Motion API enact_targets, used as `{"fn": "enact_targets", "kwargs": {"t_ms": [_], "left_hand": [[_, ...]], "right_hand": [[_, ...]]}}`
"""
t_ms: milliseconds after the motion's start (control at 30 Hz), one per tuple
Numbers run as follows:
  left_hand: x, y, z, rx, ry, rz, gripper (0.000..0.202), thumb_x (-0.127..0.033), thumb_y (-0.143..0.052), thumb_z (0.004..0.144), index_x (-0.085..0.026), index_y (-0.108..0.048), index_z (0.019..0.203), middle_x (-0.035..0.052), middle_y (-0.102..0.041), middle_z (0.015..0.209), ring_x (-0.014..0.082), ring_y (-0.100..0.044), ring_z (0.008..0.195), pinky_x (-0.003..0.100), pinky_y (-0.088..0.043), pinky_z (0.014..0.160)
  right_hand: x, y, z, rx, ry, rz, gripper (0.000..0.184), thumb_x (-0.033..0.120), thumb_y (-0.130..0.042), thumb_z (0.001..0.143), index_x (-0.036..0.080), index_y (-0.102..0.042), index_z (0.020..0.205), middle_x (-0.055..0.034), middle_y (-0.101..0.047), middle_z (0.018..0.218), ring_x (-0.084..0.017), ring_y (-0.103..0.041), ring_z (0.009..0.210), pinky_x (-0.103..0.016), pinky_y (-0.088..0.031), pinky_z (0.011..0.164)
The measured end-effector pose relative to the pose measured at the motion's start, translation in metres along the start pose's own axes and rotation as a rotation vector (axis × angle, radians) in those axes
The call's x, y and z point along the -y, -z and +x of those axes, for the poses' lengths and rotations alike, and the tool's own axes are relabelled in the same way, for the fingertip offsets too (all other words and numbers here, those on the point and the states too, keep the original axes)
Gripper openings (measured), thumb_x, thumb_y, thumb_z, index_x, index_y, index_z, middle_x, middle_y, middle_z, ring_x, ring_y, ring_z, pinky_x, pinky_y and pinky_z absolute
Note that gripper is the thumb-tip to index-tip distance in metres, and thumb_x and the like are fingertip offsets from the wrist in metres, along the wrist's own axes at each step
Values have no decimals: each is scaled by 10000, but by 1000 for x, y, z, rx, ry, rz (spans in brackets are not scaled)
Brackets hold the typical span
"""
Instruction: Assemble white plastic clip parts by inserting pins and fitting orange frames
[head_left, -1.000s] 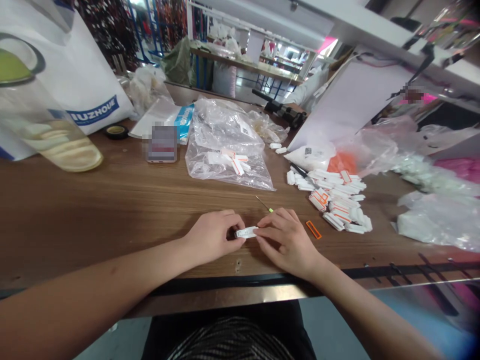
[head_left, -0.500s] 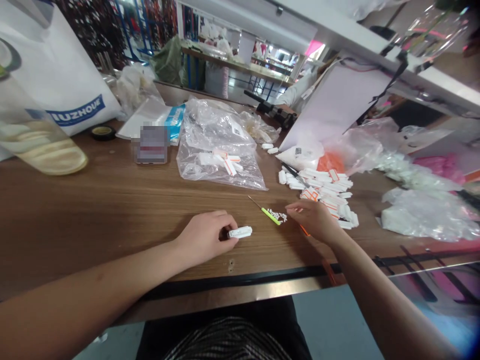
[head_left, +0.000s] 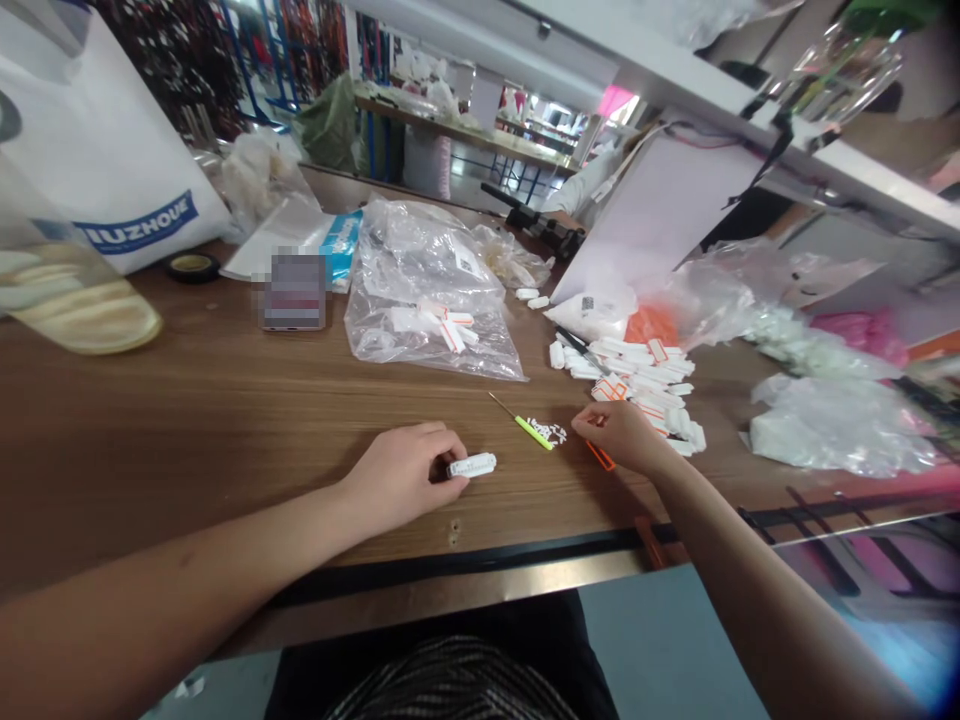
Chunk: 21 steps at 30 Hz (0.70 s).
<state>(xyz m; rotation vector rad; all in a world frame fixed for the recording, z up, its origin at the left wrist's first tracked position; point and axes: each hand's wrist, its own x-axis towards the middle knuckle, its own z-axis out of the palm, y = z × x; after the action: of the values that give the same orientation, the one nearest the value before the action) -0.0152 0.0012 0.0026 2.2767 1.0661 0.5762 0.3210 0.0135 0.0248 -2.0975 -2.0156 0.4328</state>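
My left hand (head_left: 409, 465) grips a small white oblong plastic piece (head_left: 474, 465) with a row of fine marks or slots along its side, just over the table. Off to the right, my right hand (head_left: 619, 432) is closed, its fingertips pinched together; whatever they hold is hidden. Beside and below those fingers is an orange rectangular frame (head_left: 600, 455), and I cannot tell if the fingers touch it. Between the hands lies a thin-shafted tool with a lime-green handle (head_left: 534, 432), next to a little heap of tiny white bits (head_left: 550, 430).
Behind my right hand is a pile of white oblong pieces (head_left: 660, 385), some with orange frames, and dark tweezers-like tool (head_left: 577, 345). A clear plastic bag (head_left: 427, 345) bears several more pieces. Further bags (head_left: 840, 420) lie right; a phone (head_left: 295, 290) and jar (head_left: 82, 310) stand left.
My right hand's fingers have drawn together, and more of the orange frame beside them shows. My left hand keeps its hold on the white piece. The whole view has shifted slightly.
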Motion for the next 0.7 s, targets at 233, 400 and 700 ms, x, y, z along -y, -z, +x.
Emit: {"fn": "enact_targets", "kwargs": {"t_ms": [233, 400, 700], "left_hand": [[1, 0, 0, 17, -1, -3, 104, -299, -634, 804, -225, -665, 870, -21, -612, 772, 119, -530, 626, 260, -399, 626], [2, -2, -1, 20, 8, -3, 104, -302, -621, 803, -233, -666, 867, -21, -611, 764, 131, -539, 637, 260, -390, 617], [1, -2, 1, 31, 17, -2, 97, -300, -613, 805, -237, -664, 859, -18, -614, 775, 140, -550, 651, 262, -390, 622]], "right_hand": [[0, 1, -2, -44, -21, -67, 166, 287, -606, 737, 182, -731, 706, -37, -720, 673, -191, -650, 651, -260, -416, 572], [3, -7, 0, -43, -46, -41, 162, 270, -592, 742, 182, -721, 700, -21, -705, 640, -170, -639, 619, -249, -402, 557], [-2, -16, 6, -68, -70, 30, 181, 312, -614, 741, 180, -718, 674, -24, -697, 625, -170, -638, 628, -238, -402, 546]]}}
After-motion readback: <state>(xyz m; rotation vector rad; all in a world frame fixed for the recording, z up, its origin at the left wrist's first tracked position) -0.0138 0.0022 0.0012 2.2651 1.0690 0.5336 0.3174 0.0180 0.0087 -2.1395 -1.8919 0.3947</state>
